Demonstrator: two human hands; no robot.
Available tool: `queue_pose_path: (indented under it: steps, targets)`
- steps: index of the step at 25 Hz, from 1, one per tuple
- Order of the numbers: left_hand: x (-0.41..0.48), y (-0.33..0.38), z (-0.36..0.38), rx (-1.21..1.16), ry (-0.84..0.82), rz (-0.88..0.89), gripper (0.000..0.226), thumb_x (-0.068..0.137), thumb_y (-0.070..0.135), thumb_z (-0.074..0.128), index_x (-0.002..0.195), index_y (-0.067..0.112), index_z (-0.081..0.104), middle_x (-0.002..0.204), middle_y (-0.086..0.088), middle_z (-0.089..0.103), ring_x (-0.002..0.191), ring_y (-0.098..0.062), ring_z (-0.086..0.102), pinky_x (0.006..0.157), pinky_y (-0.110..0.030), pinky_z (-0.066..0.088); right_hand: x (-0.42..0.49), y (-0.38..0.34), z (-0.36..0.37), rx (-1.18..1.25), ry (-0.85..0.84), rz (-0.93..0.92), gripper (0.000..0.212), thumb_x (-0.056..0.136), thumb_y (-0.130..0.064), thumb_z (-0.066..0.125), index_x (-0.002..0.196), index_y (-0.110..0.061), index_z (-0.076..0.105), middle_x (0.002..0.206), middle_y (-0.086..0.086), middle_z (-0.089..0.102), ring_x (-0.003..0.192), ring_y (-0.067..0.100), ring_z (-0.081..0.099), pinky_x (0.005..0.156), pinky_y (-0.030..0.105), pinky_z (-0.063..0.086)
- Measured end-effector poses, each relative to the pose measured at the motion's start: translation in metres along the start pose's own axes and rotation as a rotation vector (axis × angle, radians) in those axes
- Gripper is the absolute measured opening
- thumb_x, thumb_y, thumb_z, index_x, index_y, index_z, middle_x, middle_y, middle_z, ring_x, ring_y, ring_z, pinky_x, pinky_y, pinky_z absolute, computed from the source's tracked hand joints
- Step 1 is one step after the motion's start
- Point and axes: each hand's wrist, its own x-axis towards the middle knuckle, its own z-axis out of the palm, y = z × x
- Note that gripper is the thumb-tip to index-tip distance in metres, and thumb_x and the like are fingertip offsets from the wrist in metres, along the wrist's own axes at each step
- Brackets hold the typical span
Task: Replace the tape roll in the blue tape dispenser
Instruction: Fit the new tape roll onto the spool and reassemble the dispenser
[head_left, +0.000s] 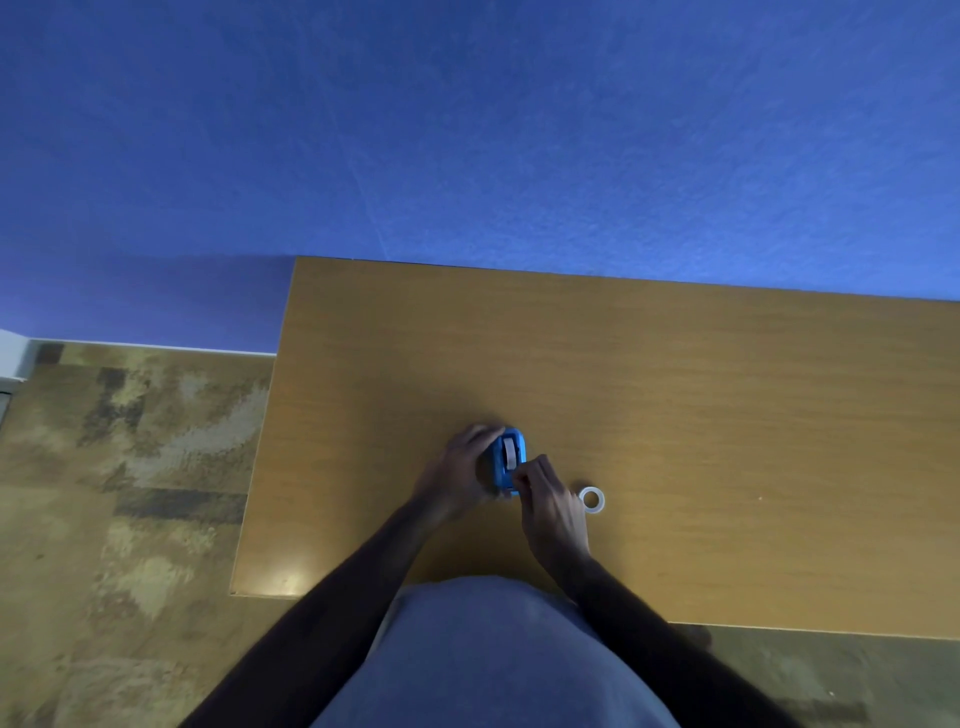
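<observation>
Wooden tabletop (675, 395) against a blue wall holds a blue dispenser (509, 460). Left hand (460, 470) grips its side; right hand (548, 499) pinches at its near end. Spare roll (591, 500) lies just right.

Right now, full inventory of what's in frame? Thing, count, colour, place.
Blue plastic tape dispenser: 1, blue, on the table between both hands; a white roll sits in it.
Loose clear tape ring: 1, whitish, flat on the table right of the right hand.
Wooden table: 1, tan.
Wall: blue, behind the table.
Floor: mottled brown, left.
Left hand: grips the dispenser's left side.
Right hand: fingers pinched at the dispenser's near end.
</observation>
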Motion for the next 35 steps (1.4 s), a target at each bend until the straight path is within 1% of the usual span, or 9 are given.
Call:
queue_pose_path:
  steps: [7, 11, 13, 17, 23, 27, 31, 33, 35]
  targets:
    - [-0.001, -0.002, 0.002, -0.004, 0.026, 0.03, 0.103, 0.068, 0.049, 0.094, 0.156, 0.032, 0.044, 0.157, 0.014, 0.047, 0.144, -0.017, 0.051, 0.112, -0.05, 0.051, -0.014, 0.007, 0.005, 0.024, 0.07, -0.073, 0.017, 0.112, -0.028, 0.043, 0.101, -0.021, 0.055, 0.1, 0.005, 0.059, 0.059, 0.034, 0.055, 0.043, 0.054, 0.045]
    - [-0.001, -0.005, 0.004, -0.013, 0.038, 0.043, 0.102, 0.067, 0.061, 0.085, 0.156, 0.033, 0.044, 0.157, 0.013, 0.047, 0.145, -0.017, 0.05, 0.112, -0.052, 0.051, -0.018, 0.013, 0.012, 0.024, 0.073, -0.094, 0.011, 0.11, -0.01, 0.055, 0.102, -0.018, 0.056, 0.1, 0.007, 0.06, 0.058, 0.033, 0.055, 0.041, 0.052, 0.046]
    - [-0.001, -0.005, 0.005, -0.024, 0.04, 0.054, 0.104, 0.066, 0.07, 0.078, 0.156, 0.029, 0.046, 0.157, 0.009, 0.05, 0.145, -0.018, 0.051, 0.113, -0.05, 0.05, -0.021, 0.015, 0.018, 0.027, 0.063, -0.097, 0.018, 0.106, -0.001, 0.06, 0.103, -0.018, 0.057, 0.099, 0.006, 0.059, 0.058, 0.032, 0.055, 0.041, 0.052, 0.046]
    - [0.0, -0.007, 0.007, -0.034, 0.065, 0.082, 0.106, 0.066, 0.072, 0.077, 0.155, 0.023, 0.049, 0.156, 0.003, 0.053, 0.144, -0.02, 0.052, 0.114, -0.049, 0.05, -0.026, 0.018, 0.022, 0.062, 0.064, -0.078, 0.016, 0.107, -0.001, 0.061, 0.101, -0.016, 0.058, 0.097, 0.006, 0.059, 0.064, 0.031, 0.057, 0.047, 0.053, 0.048]
    - [0.003, -0.013, 0.009, -0.039, 0.06, 0.076, 0.106, 0.069, 0.053, 0.095, 0.158, 0.022, 0.046, 0.159, 0.002, 0.05, 0.148, -0.02, 0.048, 0.118, -0.051, 0.047, -0.025, 0.018, 0.021, 0.085, 0.083, -0.109, 0.02, 0.103, 0.005, 0.065, 0.102, -0.015, 0.061, 0.096, 0.007, 0.062, 0.072, 0.029, 0.061, 0.05, 0.05, 0.051]
    - [0.004, -0.013, 0.009, -0.066, 0.066, 0.104, 0.106, 0.068, 0.046, 0.098, 0.157, 0.016, 0.048, 0.16, -0.002, 0.051, 0.149, -0.021, 0.047, 0.123, -0.044, 0.042, -0.025, 0.021, 0.022, 0.092, 0.063, -0.115, 0.017, 0.103, 0.004, 0.064, 0.103, -0.013, 0.065, 0.099, 0.007, 0.063, 0.079, 0.03, 0.063, 0.059, 0.05, 0.053]
    - [0.007, -0.018, 0.01, -0.088, 0.053, 0.09, 0.108, 0.064, 0.036, 0.102, 0.156, 0.014, 0.049, 0.159, -0.004, 0.051, 0.15, -0.022, 0.046, 0.125, -0.044, 0.039, -0.024, 0.022, 0.022, 0.105, 0.061, -0.123, 0.02, 0.104, 0.004, 0.062, 0.103, -0.016, 0.06, 0.098, 0.007, 0.062, 0.079, 0.029, 0.062, 0.06, 0.053, 0.053]
    - [0.009, -0.02, 0.008, -0.136, 0.013, 0.052, 0.107, 0.065, 0.027, 0.103, 0.157, 0.019, 0.049, 0.159, 0.003, 0.048, 0.152, -0.019, 0.043, 0.127, -0.045, 0.037, -0.022, 0.022, 0.022, 0.114, 0.06, -0.13, 0.021, 0.104, 0.003, 0.061, 0.102, -0.018, 0.058, 0.098, 0.008, 0.061, 0.078, 0.029, 0.061, 0.059, 0.054, 0.053]
    - [0.01, -0.02, 0.006, -0.189, 0.0, 0.029, 0.096, 0.073, 0.022, 0.098, 0.156, 0.023, 0.05, 0.155, 0.011, 0.047, 0.151, -0.014, 0.043, 0.129, -0.043, 0.036, -0.022, 0.024, 0.023, 0.113, 0.059, -0.131, 0.019, 0.104, 0.002, 0.061, 0.102, -0.017, 0.059, 0.098, 0.007, 0.061, 0.078, 0.029, 0.061, 0.059, 0.054, 0.053]
